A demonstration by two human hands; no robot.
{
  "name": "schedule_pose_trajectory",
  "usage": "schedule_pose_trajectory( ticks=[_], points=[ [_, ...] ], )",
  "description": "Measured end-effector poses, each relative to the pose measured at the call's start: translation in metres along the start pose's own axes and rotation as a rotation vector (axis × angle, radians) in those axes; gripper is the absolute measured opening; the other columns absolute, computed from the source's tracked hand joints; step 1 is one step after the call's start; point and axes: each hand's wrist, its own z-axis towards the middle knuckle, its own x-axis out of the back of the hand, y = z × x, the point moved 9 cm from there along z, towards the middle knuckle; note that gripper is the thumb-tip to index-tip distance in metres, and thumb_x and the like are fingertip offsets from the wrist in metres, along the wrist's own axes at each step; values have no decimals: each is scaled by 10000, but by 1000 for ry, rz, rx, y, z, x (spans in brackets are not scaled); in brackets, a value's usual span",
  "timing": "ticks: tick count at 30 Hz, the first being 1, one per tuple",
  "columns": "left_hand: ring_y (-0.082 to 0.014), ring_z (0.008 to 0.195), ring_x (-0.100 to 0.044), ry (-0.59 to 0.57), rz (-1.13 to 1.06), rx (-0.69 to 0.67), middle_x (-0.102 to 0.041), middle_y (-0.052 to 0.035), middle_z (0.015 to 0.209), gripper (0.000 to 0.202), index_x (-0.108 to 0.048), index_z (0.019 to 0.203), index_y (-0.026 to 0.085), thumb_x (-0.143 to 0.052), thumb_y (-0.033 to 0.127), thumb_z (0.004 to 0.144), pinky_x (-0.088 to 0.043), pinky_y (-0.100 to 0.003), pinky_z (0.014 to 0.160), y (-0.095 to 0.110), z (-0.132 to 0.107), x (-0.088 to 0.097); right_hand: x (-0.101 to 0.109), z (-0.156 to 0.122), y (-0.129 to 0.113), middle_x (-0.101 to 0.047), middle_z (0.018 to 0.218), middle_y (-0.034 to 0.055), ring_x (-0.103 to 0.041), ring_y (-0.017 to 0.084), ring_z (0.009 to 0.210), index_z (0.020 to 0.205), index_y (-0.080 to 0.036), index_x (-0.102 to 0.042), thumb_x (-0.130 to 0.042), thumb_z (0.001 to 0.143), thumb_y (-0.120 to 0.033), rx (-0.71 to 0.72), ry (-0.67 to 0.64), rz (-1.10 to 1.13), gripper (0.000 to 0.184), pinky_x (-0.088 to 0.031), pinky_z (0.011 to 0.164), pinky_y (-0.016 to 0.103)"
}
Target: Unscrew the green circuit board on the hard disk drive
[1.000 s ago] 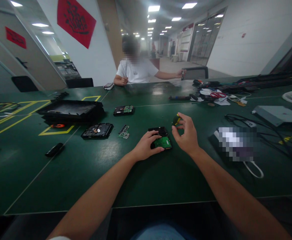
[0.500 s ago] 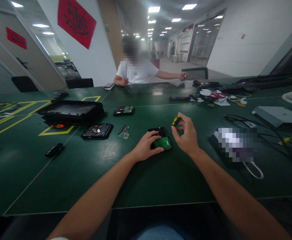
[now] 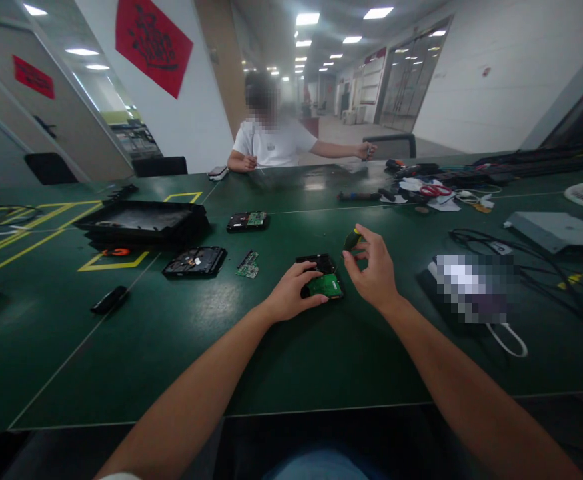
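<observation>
We reach both arms out over the green desk. Our left arm comes up from the bottom left and our right arm from the bottom right, so they lean in toward the middle. Our left hand lies palm down on a hard drive, which sits on the desk in front of us. The fingers curl over its left side and the thumb reaches along the near edge, gripping it. Its far part is black and its near part is green. Our right hand is up in the air, just to the right of the drive. Its thumb and fingers pinch a small screwdriver by the green and yellow handle. The handle leans, with its top to the right, and we cannot tell if the tip touches the drive. Left of our left hand, we see a small circuit board and a black drive on the desk. A person in a white shirt sits across from us.
</observation>
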Motion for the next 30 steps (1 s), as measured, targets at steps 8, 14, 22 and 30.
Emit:
schedule_pose_trajectory(
  ticks=[8, 14, 22, 30],
  points=[
    [-346, 1542, -451, -9, -30, 22, -539, -155, 1587, 616, -649, 1430, 244, -795, 536, 908, -354, -581, 1296, -2, -1, 0, -1, 3, 2, -605, 1379, 136, -724, 262, 975, 1567, -320, -444, -670, 996, -290, 15, 12, -13, 614, -693, 775, 451],
    [-351, 1543, -450, -7, -16, 26, -542, -169, 1587, 632, -649, 1429, 217, -781, 556, 912, -321, -581, 1314, -6, 2, -2, -3, 6, 10, -608, 1360, 131, -725, 260, 978, 1554, -319, -461, -681, 994, -305, -11, 2, 14, 602, -694, 810, 460],
    [-353, 1522, -471, 32, 11, 74, -538, -168, 1592, 613, -651, 1422, 209, -785, 524, 913, -379, -571, 1281, -20, 14, 3, -15, 16, 24, -600, 1414, 146, -722, 271, 1055, 1528, -287, -467, -675, 999, -322, -60, -41, 63, 570, -682, 869, 478],
    [-364, 1496, -498, 55, 12, 106, -552, -160, 1572, 594, -672, 1391, 222, -809, 511, 891, -411, -586, 1255, -39, 30, 10, -35, 42, 31, -604, 1388, 153, -705, 271, 1001, 1517, -266, -456, -669, 977, -279, -34, -81, -8, 580, -662, 885, 504]
  ],
)
